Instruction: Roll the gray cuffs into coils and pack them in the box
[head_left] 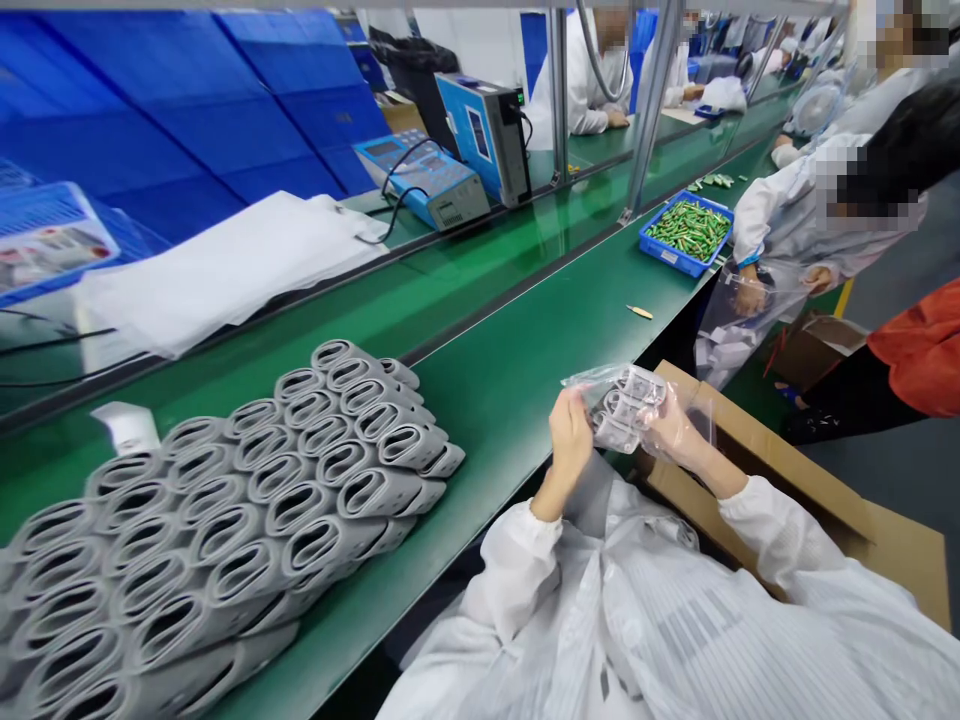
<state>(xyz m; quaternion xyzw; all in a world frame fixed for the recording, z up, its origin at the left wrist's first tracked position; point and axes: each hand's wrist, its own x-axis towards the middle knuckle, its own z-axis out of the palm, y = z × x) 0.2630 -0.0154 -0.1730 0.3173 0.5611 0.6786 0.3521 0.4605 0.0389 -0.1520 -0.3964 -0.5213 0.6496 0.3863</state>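
Observation:
Over my lap, at the bench's near edge, is a clear plastic bag [600, 375] with several rolled grey cuffs [626, 412] in it. My left hand [570, 432] is closed on the left side of the bag, its fingers pinching the film. On the other side my right hand [675, 428] curls around the bundle of cuffs; clear film lies around its fingers, and I cannot tell whether it is inside or outside the bag. A large stack of the same rolled grey cuffs [247, 500] fills the left part of the green bench [517, 390].
An open cardboard box [780, 460] stands to my right, below the bench. Further along are a small pointed tool [639, 312] and a blue tray [667, 258] of green parts. Blue devices [427, 180] stand across the belt. A co-worker [810, 220] handles a clear bag [731, 320].

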